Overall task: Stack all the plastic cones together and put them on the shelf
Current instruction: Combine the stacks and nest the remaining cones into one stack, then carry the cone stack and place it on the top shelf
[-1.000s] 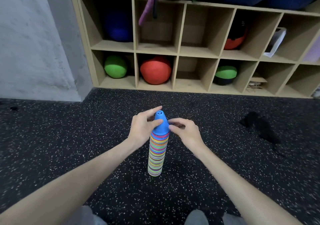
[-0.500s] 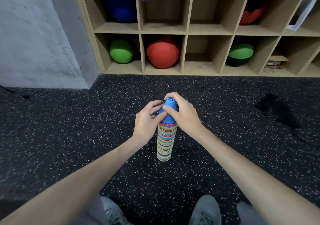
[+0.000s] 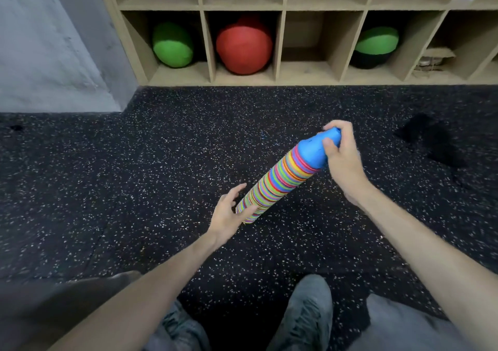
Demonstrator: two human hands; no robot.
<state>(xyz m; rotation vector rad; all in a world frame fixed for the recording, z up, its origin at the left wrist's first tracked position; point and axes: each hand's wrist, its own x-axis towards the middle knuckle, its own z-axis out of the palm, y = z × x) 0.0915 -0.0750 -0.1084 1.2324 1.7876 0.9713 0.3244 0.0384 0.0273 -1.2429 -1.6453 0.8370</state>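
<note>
A tall stack of striped plastic cones (image 3: pixel 280 182) topped by a blue cone (image 3: pixel 315 148) is tilted, its top leaning up and to the right, above the black speckled floor. My right hand (image 3: pixel 341 156) grips the blue top, fingers curled round its tip. My left hand (image 3: pixel 229 213) is at the stack's lower end with fingers spread and relaxed, its thumb against the bottom rims. The wooden shelf (image 3: pixel 280 78) with cubbies stands along the far wall; the cubby straight ahead of the stack holds nothing.
Bottom cubbies hold a green ball (image 3: pixel 172 44), a red ball (image 3: pixel 244 45) and a green-and-black ball (image 3: pixel 374 47). A grey wall (image 3: pixel 48 45) is on the left. A dark patch (image 3: pixel 431 140) marks the floor at right. My shoes (image 3: pixel 307 313) are below.
The stack stood upright on the floor; it is now tilted to the right with its top in my right hand. My left hand left the top and dropped to the stack's base.
</note>
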